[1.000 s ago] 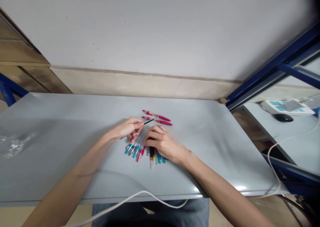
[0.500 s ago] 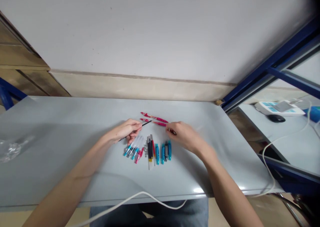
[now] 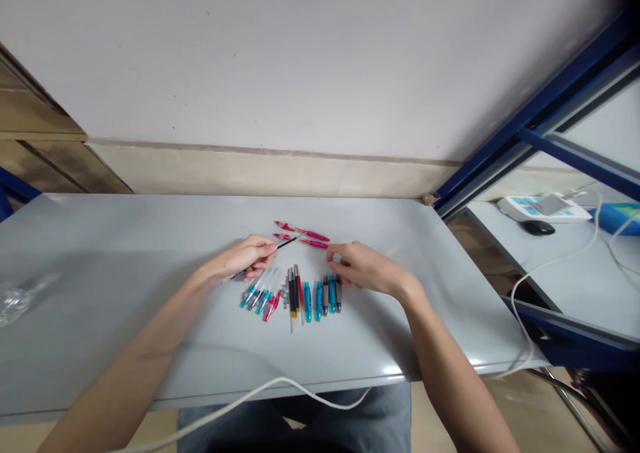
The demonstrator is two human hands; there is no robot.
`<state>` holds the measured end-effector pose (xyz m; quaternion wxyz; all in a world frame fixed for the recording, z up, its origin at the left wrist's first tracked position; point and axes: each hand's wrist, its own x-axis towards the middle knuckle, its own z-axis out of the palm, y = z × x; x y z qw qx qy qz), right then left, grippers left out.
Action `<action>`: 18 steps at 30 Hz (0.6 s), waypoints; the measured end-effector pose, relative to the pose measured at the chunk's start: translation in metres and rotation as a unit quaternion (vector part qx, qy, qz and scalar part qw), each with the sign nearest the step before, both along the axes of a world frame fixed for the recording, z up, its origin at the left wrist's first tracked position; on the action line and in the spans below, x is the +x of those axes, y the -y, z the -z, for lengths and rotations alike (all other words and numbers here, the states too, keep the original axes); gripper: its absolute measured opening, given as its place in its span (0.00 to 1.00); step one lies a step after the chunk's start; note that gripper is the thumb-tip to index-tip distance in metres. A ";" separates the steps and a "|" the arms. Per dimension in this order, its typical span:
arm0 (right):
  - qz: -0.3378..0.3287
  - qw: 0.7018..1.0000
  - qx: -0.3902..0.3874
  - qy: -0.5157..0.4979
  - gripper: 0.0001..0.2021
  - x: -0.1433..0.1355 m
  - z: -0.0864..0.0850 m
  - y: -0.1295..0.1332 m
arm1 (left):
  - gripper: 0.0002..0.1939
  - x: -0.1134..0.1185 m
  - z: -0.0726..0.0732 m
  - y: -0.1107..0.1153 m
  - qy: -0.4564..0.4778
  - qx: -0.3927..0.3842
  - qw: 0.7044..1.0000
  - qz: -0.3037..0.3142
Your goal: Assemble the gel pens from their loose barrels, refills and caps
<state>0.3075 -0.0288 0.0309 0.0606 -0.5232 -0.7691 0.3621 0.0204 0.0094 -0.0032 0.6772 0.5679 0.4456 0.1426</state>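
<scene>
My left hand [image 3: 247, 256] pinches a thin black pen refill [image 3: 287, 243], which points up and to the right past the fingertips. My right hand [image 3: 367, 266] holds nothing I can see; its fingers are bent and apart, just above a grey pen barrel [image 3: 339, 298] at the end of a row. Blue pen barrels [image 3: 307, 303] and another grey one lie in that row. To its left are several black and red refills [image 3: 294, 293], small clear pieces, and clear pen tubes with coloured ends [image 3: 260, 293]. Beyond the hands lie partly joined red pens [image 3: 314, 236].
A clear plastic bag [image 3: 17, 303] lies on the grey table [image 3: 125, 240] at far left. A white cable [image 3: 285, 381] loops over the front edge. On the right, past a blue metal frame [image 3: 570, 150], are a white device [image 3: 545, 206] and a black mouse [image 3: 537, 228].
My right hand has let go of a dark grey pen barrel, which now lies at the right end of the row. My left hand still holds the refill. The view has shifted slightly.
</scene>
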 end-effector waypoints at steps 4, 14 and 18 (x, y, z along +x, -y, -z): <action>0.049 0.982 0.062 -0.170 0.11 -0.017 0.011 -0.004 | 0.21 -0.004 -0.008 0.000 0.019 0.015 1.000 -0.010; 0.093 0.811 -0.101 -0.569 0.11 -0.062 0.032 0.013 | 0.18 0.012 -0.018 0.017 0.106 0.027 0.990 0.085; 0.144 0.807 -0.044 -0.570 0.13 -0.065 0.035 0.012 | 0.18 0.012 -0.016 0.016 0.094 0.057 0.991 0.071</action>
